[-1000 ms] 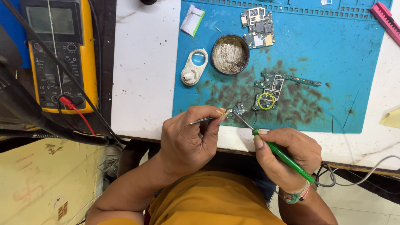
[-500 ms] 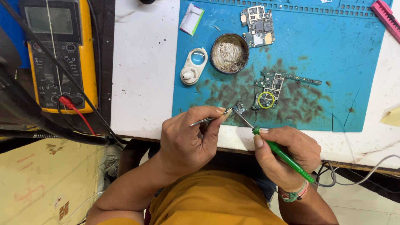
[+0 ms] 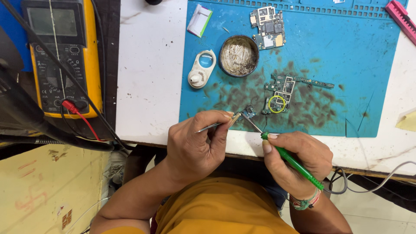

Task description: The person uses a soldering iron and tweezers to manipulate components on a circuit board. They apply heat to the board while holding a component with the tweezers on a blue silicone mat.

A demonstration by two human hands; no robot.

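My left hand (image 3: 197,143) pinches metal tweezers (image 3: 214,125) whose tips reach a tiny component (image 3: 249,112) at the near edge of the blue work mat (image 3: 346,65). My right hand (image 3: 297,160) grips a green-handled soldering iron (image 3: 292,160); its metal tip touches the same small part. Just beyond lies a green circuit board (image 3: 284,91) with a yellow ring on it, amid dark smudges on the mat.
A round tin of solder wool (image 3: 238,56), a white plastic holder (image 3: 201,69), a second circuit board (image 3: 268,26) and a white-green item (image 3: 199,19) lie on the mat. A yellow multimeter (image 3: 60,56) with red and black leads stands left. A pink tool (image 3: 401,15) is top right.
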